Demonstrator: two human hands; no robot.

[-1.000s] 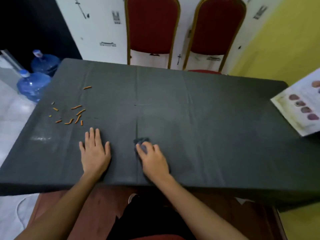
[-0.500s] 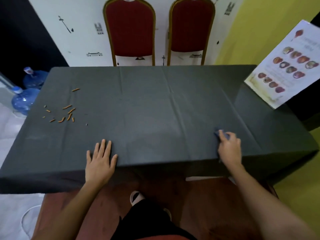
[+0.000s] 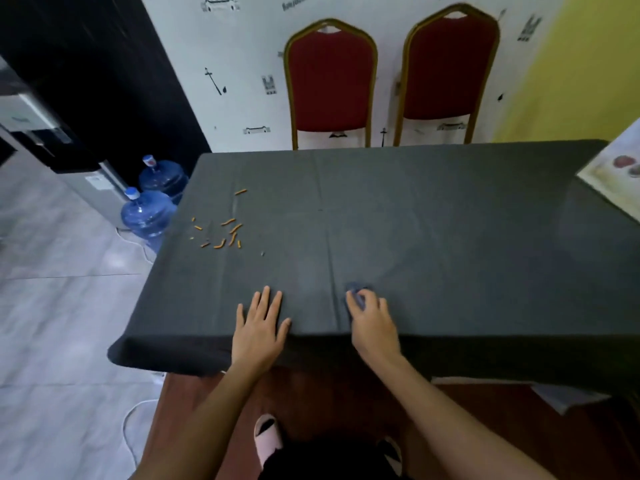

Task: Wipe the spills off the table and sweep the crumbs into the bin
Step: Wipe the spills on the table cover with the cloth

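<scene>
We press our left hand [image 3: 260, 323] flat at the table's [image 3: 450, 220] near edge to pin the covering while our right hand [image 3: 372, 318] clutches the cloth [image 3: 356, 289] there, crumbs [image 3: 221, 233] waiting near the left edge.

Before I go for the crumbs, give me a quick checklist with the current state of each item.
1. Cloth in hand: ok, the right hand presses the dark cloth on the table.
2. Left hand free: ok, flat and open near the front edge.
3. Crumbs located: ok, orange bits scattered at the table's far left, untouched.
4. Path to the crumbs: ok, bare tablecloth between.
5. Bin in place: cannot tell, none in view.
6. Spills gone: cannot tell on the dark cloth.
</scene>
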